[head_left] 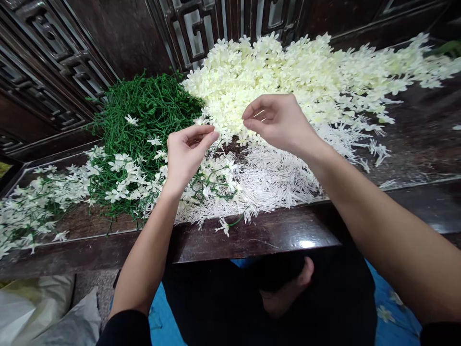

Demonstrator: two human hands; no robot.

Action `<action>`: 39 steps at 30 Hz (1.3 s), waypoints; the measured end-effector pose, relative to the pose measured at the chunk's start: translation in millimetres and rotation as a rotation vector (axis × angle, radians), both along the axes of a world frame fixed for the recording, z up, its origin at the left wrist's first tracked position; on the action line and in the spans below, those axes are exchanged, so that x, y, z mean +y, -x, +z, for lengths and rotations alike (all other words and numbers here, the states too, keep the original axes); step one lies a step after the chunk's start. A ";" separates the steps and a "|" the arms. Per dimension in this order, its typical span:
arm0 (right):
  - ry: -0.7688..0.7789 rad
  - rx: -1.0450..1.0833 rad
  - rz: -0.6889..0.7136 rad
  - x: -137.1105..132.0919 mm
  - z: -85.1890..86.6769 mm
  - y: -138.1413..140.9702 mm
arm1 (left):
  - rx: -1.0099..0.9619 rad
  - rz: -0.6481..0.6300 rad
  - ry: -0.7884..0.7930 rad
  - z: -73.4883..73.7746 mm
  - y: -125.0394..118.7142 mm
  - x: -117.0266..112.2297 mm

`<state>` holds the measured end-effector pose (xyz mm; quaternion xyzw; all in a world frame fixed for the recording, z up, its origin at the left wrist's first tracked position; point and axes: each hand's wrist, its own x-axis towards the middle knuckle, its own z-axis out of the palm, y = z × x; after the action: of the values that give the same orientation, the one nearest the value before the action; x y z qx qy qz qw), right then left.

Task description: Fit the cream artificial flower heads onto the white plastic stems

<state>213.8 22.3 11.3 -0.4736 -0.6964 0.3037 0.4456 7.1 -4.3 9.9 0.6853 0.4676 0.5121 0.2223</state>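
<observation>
My left hand (188,153) hovers at the right edge of the green plastic stems (144,113), thumb and forefinger pinched together. What it holds, if anything, is too small to make out. Over the heap of pale cream artificial petals (266,67), my right hand (279,119) is closed in a similar pinch, its fingertips against the petals from this view. Anything between those fingertips cannot be made out either. Below the hands lies a pile of thin white spiky pieces (284,175). White flowers on green stems (124,178) lie by my left forearm.
Everything lies on a dark wooden bench (252,235) with a carved lattice back (194,29). More stemmed flowers (32,211) spread along the left end. Pale sacks (46,312) stand on the floor at lower left. Blue sheeting (391,307) shows below, and a bare foot (288,288).
</observation>
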 end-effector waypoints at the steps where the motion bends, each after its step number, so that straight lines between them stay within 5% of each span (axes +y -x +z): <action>1: 0.014 0.093 0.025 -1.0 1.3 0.7 | -0.015 -0.020 0.014 0.0 -0.6 -0.7; 8: 0.065 0.416 0.223 -12.3 4.5 9.6 | -0.114 -0.114 0.070 0.4 -3.4 -2.4; 23: 0.046 0.403 0.290 -14.9 1.9 16.4 | -0.151 -0.133 0.075 -4.8 0.4 1.6; 39: 0.022 0.306 0.205 -17.8 1.2 19.0 | -0.021 -0.127 0.046 -2.7 1.8 2.4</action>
<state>194.8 4.4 12.5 -0.3531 -0.6616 0.4240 0.5078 5.3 -1.9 7.1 0.7028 0.4327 0.4932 0.2750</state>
